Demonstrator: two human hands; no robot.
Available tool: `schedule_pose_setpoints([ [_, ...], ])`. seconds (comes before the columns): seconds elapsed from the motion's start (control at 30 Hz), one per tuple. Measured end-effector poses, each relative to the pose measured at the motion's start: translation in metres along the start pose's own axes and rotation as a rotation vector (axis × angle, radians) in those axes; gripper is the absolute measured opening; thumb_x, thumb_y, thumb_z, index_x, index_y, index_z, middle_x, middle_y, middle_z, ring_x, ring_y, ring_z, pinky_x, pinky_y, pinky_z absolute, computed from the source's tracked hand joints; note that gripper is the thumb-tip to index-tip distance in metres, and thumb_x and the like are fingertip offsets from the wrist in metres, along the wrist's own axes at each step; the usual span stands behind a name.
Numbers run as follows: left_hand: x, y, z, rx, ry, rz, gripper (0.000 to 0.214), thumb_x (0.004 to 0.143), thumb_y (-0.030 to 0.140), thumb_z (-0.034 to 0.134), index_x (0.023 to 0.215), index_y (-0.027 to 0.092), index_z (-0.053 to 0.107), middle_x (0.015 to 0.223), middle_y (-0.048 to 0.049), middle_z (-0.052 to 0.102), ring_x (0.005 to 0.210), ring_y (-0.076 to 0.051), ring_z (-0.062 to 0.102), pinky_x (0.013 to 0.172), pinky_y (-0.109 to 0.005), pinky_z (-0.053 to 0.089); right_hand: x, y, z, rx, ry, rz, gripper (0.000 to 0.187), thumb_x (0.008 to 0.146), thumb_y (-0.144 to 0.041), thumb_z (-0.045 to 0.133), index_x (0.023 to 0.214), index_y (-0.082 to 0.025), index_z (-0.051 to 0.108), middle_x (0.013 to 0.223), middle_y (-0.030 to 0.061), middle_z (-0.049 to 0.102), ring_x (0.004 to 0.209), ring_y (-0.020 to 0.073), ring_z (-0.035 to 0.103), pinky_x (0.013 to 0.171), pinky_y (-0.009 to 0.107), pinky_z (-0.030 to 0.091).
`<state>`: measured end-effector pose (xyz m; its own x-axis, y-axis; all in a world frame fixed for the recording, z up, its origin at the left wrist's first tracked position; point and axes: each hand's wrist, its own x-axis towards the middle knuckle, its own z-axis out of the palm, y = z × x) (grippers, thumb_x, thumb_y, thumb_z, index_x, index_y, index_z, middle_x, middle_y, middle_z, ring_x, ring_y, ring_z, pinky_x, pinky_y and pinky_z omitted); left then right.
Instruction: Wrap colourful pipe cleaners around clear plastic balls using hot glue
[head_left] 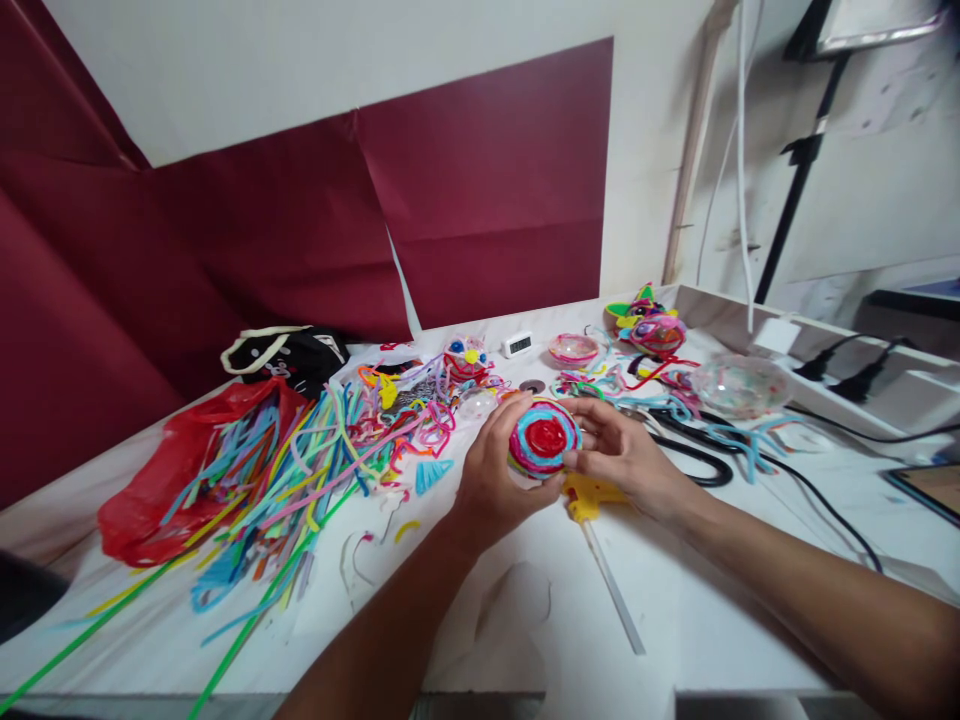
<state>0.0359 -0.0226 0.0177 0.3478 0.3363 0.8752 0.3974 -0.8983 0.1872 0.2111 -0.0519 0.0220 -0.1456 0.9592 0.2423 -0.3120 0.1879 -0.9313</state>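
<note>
Bare forearms cross the white table (675, 600). Left of the coiled ball (545, 437) sprawls a fuzzy pipe-cleaner heap (300, 460) and a crinkled red bag (142, 490). Left hand (491, 480) and right hand (622, 455) clasp that round, striped ball between them, with a yellow glue gun (587, 497) just beneath it.

Centre of frame: yellow glue gun (585, 497) mostly hidden under right hand (626, 458). Far side of coiled ball (545, 438) covered by left hand (491, 480).
Upper middle: white clock (517, 344), digits too small to read.
Right edge: flat panel (930, 490) cut off.
Lower left: green stems (75, 640) run out of frame.
</note>
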Motion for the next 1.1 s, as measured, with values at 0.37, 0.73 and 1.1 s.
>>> schedule_pose_setpoints([
  [0.37,-0.003,-0.003,0.004,-0.12,-0.004,-0.186,0.082,0.064,0.027,0.078,0.135,0.02,0.036,0.131,-0.0154,0.055,0.121,-0.029,0.056,0.103,-0.043,0.047,0.003,-0.003,-0.005,0.046,0.008,0.072,0.041,0.071,-0.035,0.077,0.108,-0.024,0.063,0.084,0.0001,0.067,0.077,0.0176,0.065,0.072,0.032,0.052],
  [0.73,0.003,-0.002,0.0,-0.249,-0.069,-0.359,0.065,0.064,0.025,0.077,0.122,0.021,0.046,0.125,-0.0121,0.059,0.118,-0.027,0.058,0.101,-0.042,0.047,0.007,-0.001,-0.013,0.05,0.061,0.119,0.032,0.077,-0.037,0.071,0.105,-0.022,0.066,0.089,0.0021,0.07,0.073,0.0161,0.064,0.071,0.031,0.049],
  [1.1,0.0,-0.001,-0.001,-0.179,-0.079,-0.222,0.048,0.068,0.025,0.075,0.105,0.022,0.045,0.13,-0.0156,0.058,0.118,-0.026,0.059,0.096,-0.044,0.05,0.006,-0.003,-0.01,0.03,0.041,0.137,0.028,0.075,-0.041,0.072,0.094,-0.021,0.065,0.082,0.0007,0.068,0.072,0.0181,0.064,0.07,0.032,0.048],
])
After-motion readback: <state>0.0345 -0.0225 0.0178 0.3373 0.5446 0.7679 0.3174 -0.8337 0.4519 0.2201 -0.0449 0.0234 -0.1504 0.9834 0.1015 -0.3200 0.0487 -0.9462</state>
